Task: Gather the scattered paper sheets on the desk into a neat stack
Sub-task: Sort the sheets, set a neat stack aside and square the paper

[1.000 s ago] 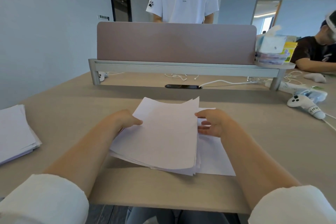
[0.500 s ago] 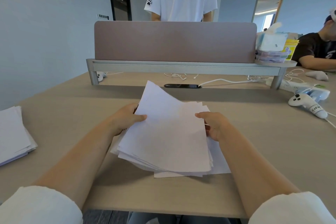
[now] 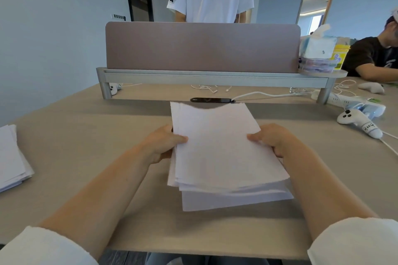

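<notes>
On the desk [image 3: 86, 146], centre-near, paper sheets [image 3: 219, 153] in an uneven bundle, far end lifted. Pinched at left and right edges by left hand [image 3: 161, 144] and right hand [image 3: 273, 140], thumbs on top. Looks light, floppy, slippery; best held mid-edge, loosely.

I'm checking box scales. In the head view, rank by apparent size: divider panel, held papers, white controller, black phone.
1-2. divider panel and held papers look about alike; the papers are nearer, so unranked.
3. white controller
4. black phone, a thin sliver
</notes>
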Action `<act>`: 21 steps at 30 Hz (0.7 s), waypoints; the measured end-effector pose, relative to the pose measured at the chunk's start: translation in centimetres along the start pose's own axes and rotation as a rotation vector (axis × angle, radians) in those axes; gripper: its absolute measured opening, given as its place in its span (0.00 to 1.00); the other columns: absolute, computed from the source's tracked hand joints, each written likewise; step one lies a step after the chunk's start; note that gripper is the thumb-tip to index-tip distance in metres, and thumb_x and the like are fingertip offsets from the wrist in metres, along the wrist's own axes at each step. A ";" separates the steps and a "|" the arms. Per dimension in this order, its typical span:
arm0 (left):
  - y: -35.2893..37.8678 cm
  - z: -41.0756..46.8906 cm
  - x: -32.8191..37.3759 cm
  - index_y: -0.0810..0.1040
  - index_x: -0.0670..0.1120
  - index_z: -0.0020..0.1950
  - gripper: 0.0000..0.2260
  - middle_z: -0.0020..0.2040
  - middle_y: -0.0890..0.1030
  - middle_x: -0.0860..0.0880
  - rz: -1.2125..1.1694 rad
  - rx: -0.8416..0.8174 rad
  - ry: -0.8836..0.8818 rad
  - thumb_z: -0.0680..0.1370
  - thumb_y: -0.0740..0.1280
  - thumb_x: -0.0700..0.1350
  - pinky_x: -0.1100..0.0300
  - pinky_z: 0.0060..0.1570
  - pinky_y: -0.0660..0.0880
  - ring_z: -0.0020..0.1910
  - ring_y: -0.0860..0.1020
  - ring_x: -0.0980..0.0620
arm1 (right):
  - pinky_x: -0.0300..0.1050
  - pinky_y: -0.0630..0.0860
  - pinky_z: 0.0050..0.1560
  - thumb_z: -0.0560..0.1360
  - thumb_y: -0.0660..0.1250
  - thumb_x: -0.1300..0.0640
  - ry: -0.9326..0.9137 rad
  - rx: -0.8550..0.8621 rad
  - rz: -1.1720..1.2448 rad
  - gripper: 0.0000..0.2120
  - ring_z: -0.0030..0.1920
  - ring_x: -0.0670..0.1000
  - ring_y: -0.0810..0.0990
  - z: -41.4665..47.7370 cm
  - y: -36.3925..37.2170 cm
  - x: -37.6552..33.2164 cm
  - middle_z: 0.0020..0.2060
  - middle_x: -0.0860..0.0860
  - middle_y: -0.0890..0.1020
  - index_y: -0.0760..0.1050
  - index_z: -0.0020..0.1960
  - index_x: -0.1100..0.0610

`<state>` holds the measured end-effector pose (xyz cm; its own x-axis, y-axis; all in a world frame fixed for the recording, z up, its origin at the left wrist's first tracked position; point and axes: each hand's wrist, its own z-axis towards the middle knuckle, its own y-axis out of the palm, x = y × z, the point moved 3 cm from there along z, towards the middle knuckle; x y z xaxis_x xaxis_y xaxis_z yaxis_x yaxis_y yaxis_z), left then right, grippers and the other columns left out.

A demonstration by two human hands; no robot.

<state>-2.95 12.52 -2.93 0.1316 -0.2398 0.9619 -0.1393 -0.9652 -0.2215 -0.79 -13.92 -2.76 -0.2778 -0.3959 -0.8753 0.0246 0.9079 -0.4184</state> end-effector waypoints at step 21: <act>-1.9 0.3 -1.9 0.77 0.40 0.46 0.13 0.37 0.74 0.45 0.247 0.112 -0.181 0.74 0.69 0.50 0.59 0.35 0.73 0.32 0.71 0.48 | 0.52 0.77 0.49 0.75 0.67 0.63 -0.016 -0.040 0.137 0.13 0.42 0.58 0.79 -0.5 2.3 0.1 0.50 0.60 0.80 0.75 0.59 0.65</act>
<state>-2.59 14.76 -4.41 0.2807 -0.4729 0.8352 -0.0815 -0.8788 -0.4702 -1.21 -11.82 -3.71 -0.2591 -0.2692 -0.9276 0.0231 0.9584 -0.2846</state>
